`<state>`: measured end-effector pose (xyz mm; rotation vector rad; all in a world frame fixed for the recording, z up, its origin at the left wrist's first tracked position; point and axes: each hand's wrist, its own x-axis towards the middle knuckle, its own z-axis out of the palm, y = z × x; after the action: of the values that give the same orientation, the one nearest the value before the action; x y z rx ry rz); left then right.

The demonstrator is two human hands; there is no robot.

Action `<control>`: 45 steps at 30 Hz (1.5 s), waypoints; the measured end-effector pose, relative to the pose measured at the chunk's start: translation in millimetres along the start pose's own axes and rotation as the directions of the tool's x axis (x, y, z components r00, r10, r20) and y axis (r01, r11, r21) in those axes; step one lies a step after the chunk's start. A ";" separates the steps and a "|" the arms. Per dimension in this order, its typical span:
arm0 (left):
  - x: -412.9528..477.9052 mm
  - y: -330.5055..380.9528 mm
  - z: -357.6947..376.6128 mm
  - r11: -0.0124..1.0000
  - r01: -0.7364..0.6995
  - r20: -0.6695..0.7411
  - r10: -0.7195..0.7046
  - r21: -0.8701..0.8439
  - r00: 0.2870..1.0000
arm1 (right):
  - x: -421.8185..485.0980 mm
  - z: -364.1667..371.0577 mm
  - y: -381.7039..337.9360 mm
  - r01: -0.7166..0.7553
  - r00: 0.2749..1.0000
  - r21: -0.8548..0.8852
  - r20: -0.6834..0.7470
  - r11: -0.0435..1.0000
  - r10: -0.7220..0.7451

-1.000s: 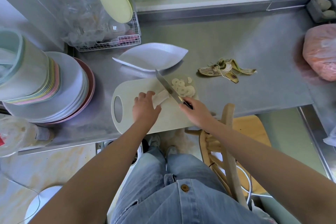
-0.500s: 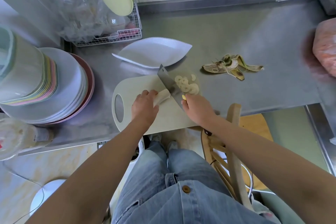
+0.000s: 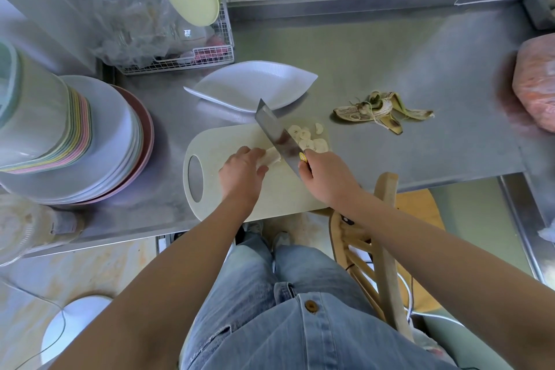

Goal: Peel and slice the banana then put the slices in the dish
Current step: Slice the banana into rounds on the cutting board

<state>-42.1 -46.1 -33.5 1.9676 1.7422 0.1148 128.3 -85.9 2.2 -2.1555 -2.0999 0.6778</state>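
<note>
Moved: cleaver (image 3: 277, 135) tipped flatter than a moment ago, blade by the banana stub (image 3: 271, 156).
Left hand (image 3: 241, 171): clamped on stub, on cutting board (image 3: 279, 195).
Right hand (image 3: 326, 179): wrapped round cleaver handle.
Axis: stub points right toward blade; slices (image 3: 309, 140) beyond, dish (image 3: 252, 85) behind.

At the centre of the frame, a peeled pale banana piece (image 3: 271, 156) is pinned to a pale plastic cutting board with an oval handle hole (image 3: 279, 189) by the left hand (image 3: 241, 173), while a broad steel cleaver (image 3: 277, 135) is gripped by the right hand (image 3: 326, 177), its blade set against the banana's cut end. Round banana slices (image 3: 309, 140) are heaped just right of the blade. A white leaf-shaped dish (image 3: 249, 85) is seen above the board, and a browned banana peel (image 3: 381, 109) lies on the steel counter (image 3: 405, 48) to the right.
</note>
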 end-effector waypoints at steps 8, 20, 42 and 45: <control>1.1 0.6 -0.5 1.000 0.015 -0.005 -0.015 -0.009 1.000 | 1.5 -5.5 -3.5 -0.007 0.999 -0.016 0.051 1.000 0.008; 1.6 3.2 -2.1 0.999 0.044 -0.006 -0.044 -0.027 0.999 | 6.8 15.2 -6.4 -0.052 0.997 -0.010 0.058 0.999 0.053; 4.3 2.2 -3.0 0.998 0.048 0.013 -0.048 -0.027 0.999 | 2.2 -2.1 -5.6 -0.030 0.999 -0.014 0.024 0.999 0.030; 4.1 2.8 -2.7 0.998 0.048 0.008 -0.047 -0.029 0.999 | 1.0 -0.3 -6.0 -0.046 0.998 -0.016 0.046 0.999 0.047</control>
<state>-39.8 -41.5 -31.0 1.9021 1.7715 0.1166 122.8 -84.4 4.3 -2.2243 -2.0898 0.7259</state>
